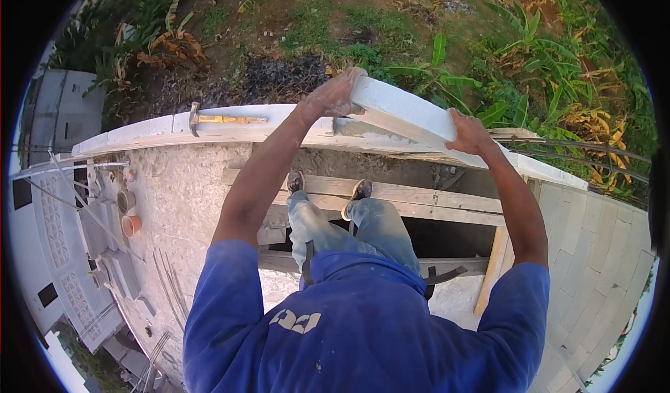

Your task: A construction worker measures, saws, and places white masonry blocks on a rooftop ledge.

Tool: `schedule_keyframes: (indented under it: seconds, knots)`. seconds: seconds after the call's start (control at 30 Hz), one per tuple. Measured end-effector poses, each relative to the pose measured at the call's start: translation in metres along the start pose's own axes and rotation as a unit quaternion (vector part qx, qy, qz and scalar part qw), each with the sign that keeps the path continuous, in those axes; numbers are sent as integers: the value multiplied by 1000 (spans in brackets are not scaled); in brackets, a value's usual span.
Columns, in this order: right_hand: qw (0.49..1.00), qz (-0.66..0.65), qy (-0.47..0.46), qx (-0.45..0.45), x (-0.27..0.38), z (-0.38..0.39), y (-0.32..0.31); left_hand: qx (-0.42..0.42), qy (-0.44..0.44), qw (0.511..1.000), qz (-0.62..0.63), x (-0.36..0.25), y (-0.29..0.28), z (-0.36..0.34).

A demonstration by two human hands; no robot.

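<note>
Outdoor building site, daylight, work centred on a low pale block wall [132, 132]. Pale rectangular block [405, 110] sits between both grips, over the wall line and skewed to it, left end out toward the far side (can't tell if its underside touches the wall). Left grip [335, 96] is clamped round the block's left end; right grip [469, 132] pinches the right end, thumb on the near side. Both arms reach well forward.

Just left of the left grip: hammer [230, 119] with a yellowish wooden handle, lying flat on the wall top. Below the grips, on the near side: wooden planks [433, 197], the person's shoes [361, 189] at them, dark gap underneath. Right of the right grip: pale blockwork [593, 243] in staggered courses. Further off to the left: rough concrete floor [202, 184], orange bucket [131, 226], thin rods. Well past those, a white building [66, 260] with lattice panels. Beyond the grips: charred patch [293, 78], dirt, broad-leaved plants [551, 62].
</note>
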State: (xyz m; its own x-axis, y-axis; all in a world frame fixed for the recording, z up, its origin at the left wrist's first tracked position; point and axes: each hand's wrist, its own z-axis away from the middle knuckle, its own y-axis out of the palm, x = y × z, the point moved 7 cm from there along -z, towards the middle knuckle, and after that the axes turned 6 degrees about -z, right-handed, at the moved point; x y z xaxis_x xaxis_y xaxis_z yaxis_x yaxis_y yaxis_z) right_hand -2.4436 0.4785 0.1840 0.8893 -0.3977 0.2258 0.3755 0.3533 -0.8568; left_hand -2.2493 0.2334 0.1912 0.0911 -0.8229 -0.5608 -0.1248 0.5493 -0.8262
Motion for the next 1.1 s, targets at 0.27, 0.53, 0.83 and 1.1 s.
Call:
schedule_keyframes:
  seconds: [0.27, 0.53, 0.83, 1.1]
  knots:
    - [999, 47, -22, -10, -2, -1, 34, 23, -5, 998, -58, 7, 48, 24]
    - [997, 49, -49, 28, 17, -28, 60, 88, -62, 979, -174, 32, 69, 50]
    - [993, 66, -90, -27, 10, -52, 81, 106, -110, 979, -134, 39, 75, 55]
    - [996, 46, -79, -11, 20, -61, 81, 108, -123, 974, -154, 53, 84, 60]
